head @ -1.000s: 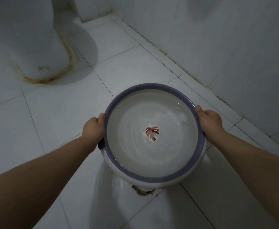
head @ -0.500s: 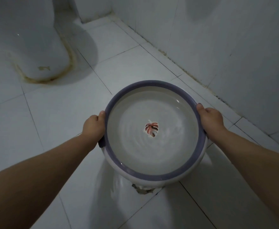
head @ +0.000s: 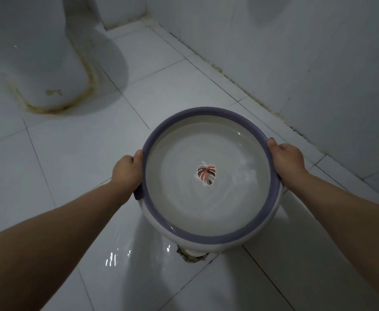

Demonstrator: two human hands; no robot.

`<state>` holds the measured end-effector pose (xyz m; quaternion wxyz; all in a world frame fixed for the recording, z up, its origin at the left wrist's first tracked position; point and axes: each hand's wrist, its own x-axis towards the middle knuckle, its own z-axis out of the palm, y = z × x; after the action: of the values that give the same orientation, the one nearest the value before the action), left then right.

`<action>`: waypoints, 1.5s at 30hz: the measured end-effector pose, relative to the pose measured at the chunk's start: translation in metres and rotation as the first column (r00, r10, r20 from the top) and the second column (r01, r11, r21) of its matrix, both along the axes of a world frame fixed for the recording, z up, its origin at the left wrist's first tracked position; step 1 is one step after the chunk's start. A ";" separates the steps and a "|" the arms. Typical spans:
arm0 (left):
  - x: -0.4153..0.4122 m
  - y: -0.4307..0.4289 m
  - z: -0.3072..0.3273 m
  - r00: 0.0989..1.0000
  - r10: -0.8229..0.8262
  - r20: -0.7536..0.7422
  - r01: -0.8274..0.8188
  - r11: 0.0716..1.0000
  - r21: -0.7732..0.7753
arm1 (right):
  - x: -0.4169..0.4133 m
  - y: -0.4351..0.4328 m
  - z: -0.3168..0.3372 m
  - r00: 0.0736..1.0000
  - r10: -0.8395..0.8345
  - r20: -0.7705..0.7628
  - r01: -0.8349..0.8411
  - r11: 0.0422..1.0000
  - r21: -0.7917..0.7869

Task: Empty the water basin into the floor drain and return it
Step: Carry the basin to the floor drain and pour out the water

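Head view, looking down on a tiled bathroom floor (head: 76, 167). One water basin (head: 211, 237), round, white with a purple rim, at centre-right of frame, held level above the floor. Filled with clear water; one pink leaf print (head: 206, 175) on its bottom. Two bare hands, two forearms coming in from the lower corners. Left hand (head: 127, 171) closed on the basin's left rim, thumb on top of the rim, fingers wrapped underneath and hidden. Right hand (head: 287, 159) closed on the right rim, thumb tip over the purple edge, fingers curled under. One floor drain (head: 192, 255) just below the basin's near edge at lower centre, ragged opening, mostly covered by the basin. One toilet base (head: 38, 63) at upper left, yellowed sealant line round its foot. One tiled wall (head: 307, 52) along the upper right, meeting the floor in a stained grout line. Wet glints on the tile left of the drain.
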<state>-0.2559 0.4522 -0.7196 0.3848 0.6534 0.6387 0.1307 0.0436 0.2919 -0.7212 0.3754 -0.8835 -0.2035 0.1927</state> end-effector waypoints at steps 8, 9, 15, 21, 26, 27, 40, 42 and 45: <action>-0.001 0.001 0.001 1.000 -0.016 0.007 0.015 1.000 0.024 | -0.002 0.001 0.000 1.000 0.007 -0.009 -0.007 1.000 0.001; -0.001 0.001 0.001 1.000 -0.016 0.008 0.016 0.999 0.029 | -0.002 0.001 0.000 1.000 0.006 -0.011 -0.006 1.000 0.004; -0.005 0.003 0.003 1.000 -0.024 -0.010 0.024 0.998 0.062 | -0.006 0.004 0.002 1.000 0.012 0.005 -0.012 1.000 -0.010; -0.007 0.003 0.005 0.999 -0.029 -0.013 0.030 0.997 0.065 | -0.007 0.005 0.004 1.000 0.016 0.005 -0.016 1.000 -0.008; -0.008 0.003 0.005 0.999 -0.045 -0.013 0.045 0.997 0.066 | -0.006 0.005 0.005 1.000 0.021 0.012 -0.020 1.000 -0.018; -0.008 0.003 0.005 0.999 -0.049 -0.013 0.050 0.997 0.067 | -0.006 0.005 0.005 1.000 0.021 0.013 -0.021 1.000 -0.021; -0.007 0.002 0.008 0.995 -0.093 -0.042 0.096 0.992 0.076 | -0.005 0.000 0.005 0.999 0.021 0.031 -0.020 0.999 -0.040; -0.008 0.002 0.008 0.995 -0.096 -0.041 0.099 0.991 0.085 | -0.005 0.001 0.005 0.999 0.025 0.033 -0.024 0.999 -0.046; -0.008 0.002 0.009 0.994 -0.103 -0.042 0.106 0.990 0.092 | -0.004 0.000 0.006 0.999 0.029 0.036 -0.028 0.999 -0.039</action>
<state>-0.2642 0.4540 -0.7105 0.3480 0.7057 0.6037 0.1282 0.0392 0.2921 -0.7155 0.3518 -0.8909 -0.2191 0.1859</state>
